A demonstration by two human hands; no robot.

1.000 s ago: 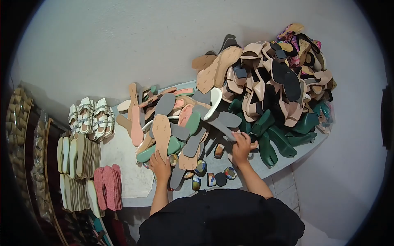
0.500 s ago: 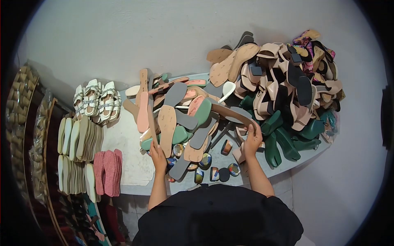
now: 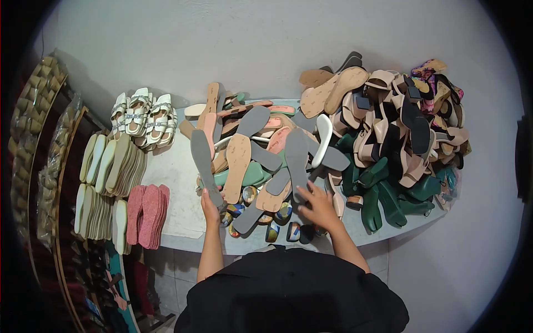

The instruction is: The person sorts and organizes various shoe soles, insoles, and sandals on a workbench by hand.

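My left hand [image 3: 210,208] is closed round the narrow end of a grey shoe sole [image 3: 203,158], which tilts up above the pile. My right hand [image 3: 319,208] has its fingers spread at the lower end of another grey sole [image 3: 296,158]. Its fingertips overlap that end, and the sole appears to rest on the pile. Between the hands are a tan insole [image 3: 238,166], a green sole [image 3: 250,175] and a pink-topped insole [image 3: 278,140]. Several colourful patterned heels [image 3: 272,232] sit near the table's front edge.
Beige heeled sandals [image 3: 383,119] and green shoe forms [image 3: 383,194] are heaped on the right. White sandals [image 3: 139,114], cream insoles [image 3: 119,164] and pink insoles [image 3: 147,216] stand on the left. Shelves with bagged heels [image 3: 39,105] line the far left; a wall rises behind.
The sole at my right hand has gone from raised and gripped to lying grey side up, and the fingers have spread. My left hand's sole has turned to show its grey face. The view has shifted.
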